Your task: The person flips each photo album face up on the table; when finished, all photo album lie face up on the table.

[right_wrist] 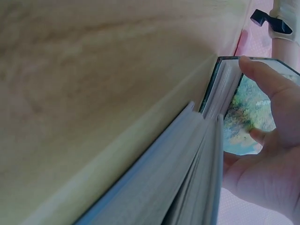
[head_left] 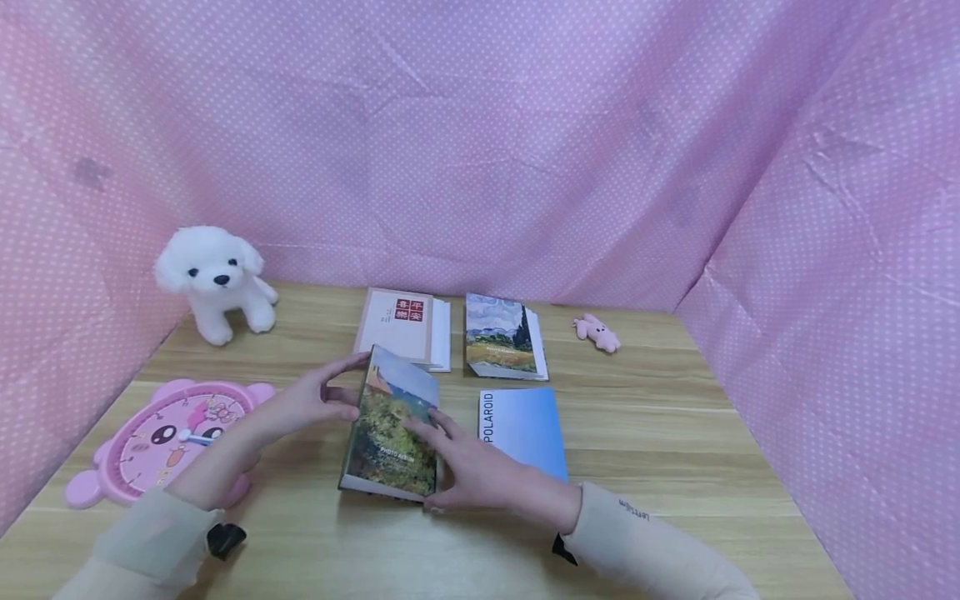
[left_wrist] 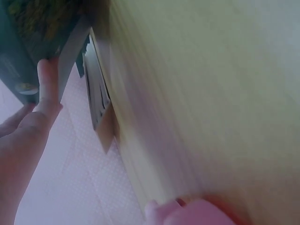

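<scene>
Both hands hold a photo album (head_left: 397, 433) with a painted garden cover, tilted over the middle of the table. My left hand (head_left: 303, 404) grips its spine side, fingers at the upper corner and thumb lower down. In the left wrist view, the thumb lies along the edge of the dark green album (left_wrist: 21, 58). My right hand (head_left: 480, 467) holds the opposite side, its thumb near the lower corner and fingertips on the cover. The right wrist view shows the album's page edges (right_wrist: 220, 89) beside that thumb. Part of the blue Polaroid album (head_left: 525, 425) is hidden behind the right forearm.
A cream album (head_left: 393, 321) with red characters and a landscape-painting album (head_left: 501, 333) lie behind. At left are a pink cartoon clock (head_left: 142, 442), partly under the left forearm, and a white plush dog (head_left: 217, 279). A small pink toy (head_left: 600, 333) lies back right. Pink dotted cloth (head_left: 480, 167) surrounds the table.
</scene>
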### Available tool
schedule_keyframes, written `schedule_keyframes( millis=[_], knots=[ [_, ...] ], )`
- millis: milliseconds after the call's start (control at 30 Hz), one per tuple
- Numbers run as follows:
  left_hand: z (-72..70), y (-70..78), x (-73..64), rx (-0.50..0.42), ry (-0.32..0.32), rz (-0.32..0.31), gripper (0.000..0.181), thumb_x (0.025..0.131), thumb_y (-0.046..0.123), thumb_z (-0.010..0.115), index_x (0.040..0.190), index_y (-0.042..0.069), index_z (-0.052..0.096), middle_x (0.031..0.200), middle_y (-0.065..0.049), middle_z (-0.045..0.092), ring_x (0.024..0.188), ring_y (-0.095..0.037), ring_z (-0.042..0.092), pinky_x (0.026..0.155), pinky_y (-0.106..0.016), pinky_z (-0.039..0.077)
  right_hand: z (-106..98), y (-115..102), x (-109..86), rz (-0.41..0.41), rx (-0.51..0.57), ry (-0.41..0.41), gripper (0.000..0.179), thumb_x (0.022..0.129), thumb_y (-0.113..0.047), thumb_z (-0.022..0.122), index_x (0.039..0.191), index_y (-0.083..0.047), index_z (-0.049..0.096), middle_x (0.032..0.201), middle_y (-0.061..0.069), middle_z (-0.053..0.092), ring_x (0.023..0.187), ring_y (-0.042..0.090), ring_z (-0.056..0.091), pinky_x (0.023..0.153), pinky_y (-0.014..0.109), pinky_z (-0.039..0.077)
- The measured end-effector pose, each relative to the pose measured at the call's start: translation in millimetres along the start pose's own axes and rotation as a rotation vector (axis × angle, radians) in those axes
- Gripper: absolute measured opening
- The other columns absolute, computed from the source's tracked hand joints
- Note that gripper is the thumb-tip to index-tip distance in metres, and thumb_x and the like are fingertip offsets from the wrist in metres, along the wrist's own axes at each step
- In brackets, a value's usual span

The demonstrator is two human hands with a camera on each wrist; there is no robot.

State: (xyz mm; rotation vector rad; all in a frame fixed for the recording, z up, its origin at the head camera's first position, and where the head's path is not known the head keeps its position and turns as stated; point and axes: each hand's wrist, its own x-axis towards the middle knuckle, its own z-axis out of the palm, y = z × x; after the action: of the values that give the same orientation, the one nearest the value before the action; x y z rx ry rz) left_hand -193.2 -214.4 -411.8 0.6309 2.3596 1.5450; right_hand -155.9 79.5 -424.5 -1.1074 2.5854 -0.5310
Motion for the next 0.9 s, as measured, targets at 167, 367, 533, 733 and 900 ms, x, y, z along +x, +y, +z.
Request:
schedule_keyframes(
  millis=[167, 367, 533, 733, 900],
  knots=[
    [-5.7, -7.8, -5.5, -0.006, -0.049, -0.012, 0.085, 0.085, 0.017, 0.07, 0.151, 0.007, 0.018, 0.153, -0.027, 0.015, 0.114, -0.042, 0.055, 0.088, -0.035, 0.054, -3, 2, 1.9, 0.005, 0.005, -0.024, 0.101, 0.073, -0.048, 0.077, 0.149, -0.045, 0.009, 0.158, 0.011, 0.008, 0.098, 0.021, 0.06, 0.068, 0.027, 0.053],
    [-6.4, -13.3, -6.9, -0.042, -0.099, -0.063, 0.09, 0.086, 0.019, 0.069, 0.152, 0.005, 0.01, 0.15, -0.033, 0.014, 0.118, -0.049, 0.049, 0.09, -0.037, 0.053, -3, 4, 4.9, 0.01, -0.01, -0.036, 0.096, 0.074, -0.052, 0.075, 0.149, -0.04, 0.017, 0.159, 0.008, 0.009, 0.127, 0.032, 0.046, 0.089, 0.039, 0.052],
    [-4.7, -15.2, -6.0, -0.077, -0.099, -0.107, 0.096, 0.083, 0.019, 0.072, 0.153, 0.012, 0.006, 0.15, -0.034, 0.012, 0.123, -0.053, 0.041, 0.091, -0.042, 0.052, -2, 5, 6.8, 0.008, -0.036, -0.025, 0.094, 0.073, -0.053, 0.075, 0.149, -0.036, 0.021, 0.159, 0.007, 0.01, 0.132, 0.031, 0.04, 0.096, 0.044, 0.048],
    [-2.2, -15.2, -7.6, -0.018, -0.112, -0.151, 0.095, 0.081, 0.024, 0.075, 0.153, 0.017, 0.013, 0.151, -0.032, 0.012, 0.122, -0.052, 0.043, 0.092, -0.046, 0.05, 1, 7, 8.8, -0.013, -0.072, -0.018, 0.091, 0.074, -0.055, 0.073, 0.149, -0.031, 0.026, 0.158, 0.006, 0.014, 0.137, 0.03, 0.033, 0.104, 0.043, 0.042],
    [-1.3, -12.7, -8.5, 0.089, -0.1, -0.17, 0.094, 0.078, 0.029, 0.077, 0.151, 0.014, 0.02, 0.148, -0.032, 0.024, 0.115, -0.044, 0.054, 0.092, -0.05, 0.05, 1, 5, 8.0, -0.018, -0.091, -0.018, 0.089, 0.075, -0.055, 0.072, 0.148, -0.028, 0.029, 0.158, 0.007, 0.015, 0.137, 0.029, 0.033, 0.106, 0.043, 0.04]
  ],
)
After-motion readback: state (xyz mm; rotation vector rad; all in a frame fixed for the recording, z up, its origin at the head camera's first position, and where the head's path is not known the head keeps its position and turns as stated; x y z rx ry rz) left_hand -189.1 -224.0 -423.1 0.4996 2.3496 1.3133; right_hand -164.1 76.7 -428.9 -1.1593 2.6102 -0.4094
